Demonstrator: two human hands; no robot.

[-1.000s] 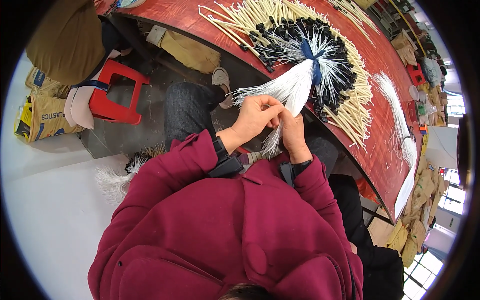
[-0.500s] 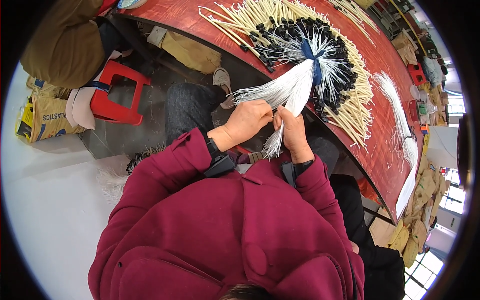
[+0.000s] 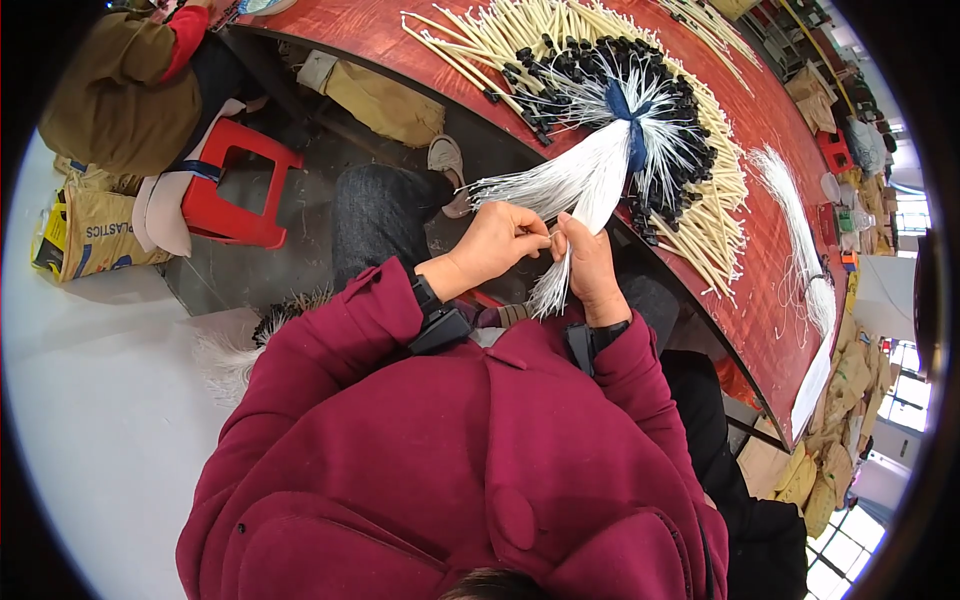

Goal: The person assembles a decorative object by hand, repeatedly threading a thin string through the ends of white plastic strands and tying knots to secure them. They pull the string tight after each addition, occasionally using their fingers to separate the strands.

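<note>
A bundle of white strings [image 3: 565, 178] hangs over the near edge of the red table, tied with a dark blue cloth band [image 3: 630, 125]. Around the band fan out pale thin sticks [image 3: 722, 170] with black caps [image 3: 690, 190] at their inner ends. My right hand [image 3: 588, 262] is closed round a hanging tail of the strings, thumb on top. Beside it, my left hand [image 3: 493, 245] pinches at the strings' edge, fingertips close to my right thumb. What exactly lies in the left pinch is too fine to make out, perhaps single strands.
Another white string bundle [image 3: 800, 260] lies along the right of the red table [image 3: 745, 330]. A red stool [image 3: 240, 185] stands at left, by a seated person in a brown top [image 3: 125, 95]. A woven sack [image 3: 95, 235] leans behind the stool.
My left fingertips have shifted slightly, and the pinch shows more clearly beside my right thumb. Both hands stay at the strings. The person at upper left has moved, with a red sleeve now showing.
</note>
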